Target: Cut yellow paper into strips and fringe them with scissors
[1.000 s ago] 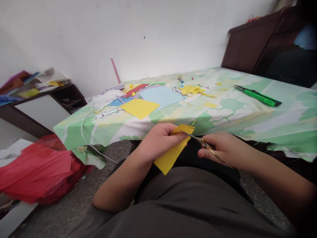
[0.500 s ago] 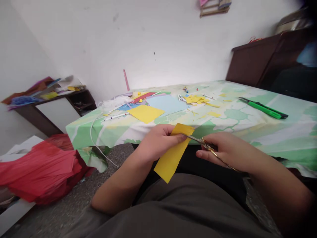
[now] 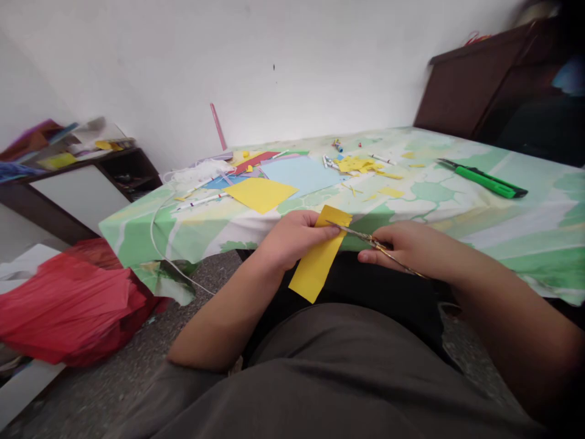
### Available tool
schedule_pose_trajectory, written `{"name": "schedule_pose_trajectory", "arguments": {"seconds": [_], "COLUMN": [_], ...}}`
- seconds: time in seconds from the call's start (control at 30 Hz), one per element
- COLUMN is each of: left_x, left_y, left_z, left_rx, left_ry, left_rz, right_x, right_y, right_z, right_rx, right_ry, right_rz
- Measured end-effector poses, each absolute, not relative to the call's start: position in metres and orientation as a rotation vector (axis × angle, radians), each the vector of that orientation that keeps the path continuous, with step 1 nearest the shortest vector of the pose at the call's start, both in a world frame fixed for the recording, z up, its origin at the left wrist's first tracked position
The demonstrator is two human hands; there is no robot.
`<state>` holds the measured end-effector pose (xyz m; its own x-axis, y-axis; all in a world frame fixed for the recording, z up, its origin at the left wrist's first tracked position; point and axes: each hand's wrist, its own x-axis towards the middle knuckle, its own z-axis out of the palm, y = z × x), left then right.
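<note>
My left hand pinches a strip of yellow paper between thumb and fingers, just past the table's front edge and above my lap. Small cuts show along the strip's upper right edge. In my right hand is a pair of gold-handled scissors, its blades pointing left and lying at the strip beside my left thumb. Part of the scissors' handles is hidden by my right fingers.
On the patterned tablecloth lie a yellow sheet, a light blue sheet, yellow scraps, several markers and a green utility knife at the right. A red plastic bag sits on the floor at left.
The view has tilted down and shifted slightly, so the table appears higher. The scissor blades now reach farther left across the strip. Both hands keep their holds.
</note>
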<state>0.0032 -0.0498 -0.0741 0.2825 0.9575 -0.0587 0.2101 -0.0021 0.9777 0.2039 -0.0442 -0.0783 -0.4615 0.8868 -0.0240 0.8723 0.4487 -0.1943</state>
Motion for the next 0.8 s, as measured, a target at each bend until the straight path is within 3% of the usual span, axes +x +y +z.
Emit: {"name": "schedule_pose_trajectory", "arguments": {"seconds": [0.47, 0.8], "left_x": [0.007, 0.015], "left_y": [-0.027, -0.036], "left_z": [-0.096, -0.091], "left_rx": [1.270, 1.285], "left_ry": [0.822, 0.945], "left_rz": [0.942, 0.983], "right_x": [0.210, 0.213], "right_y": [-0.021, -0.021], "right_z": [-0.083, -0.081], "right_rx": [-1.591, -1.610], "right_ry": [-2.604, -2.627], "right_rz": [0.090, 0.091]}}
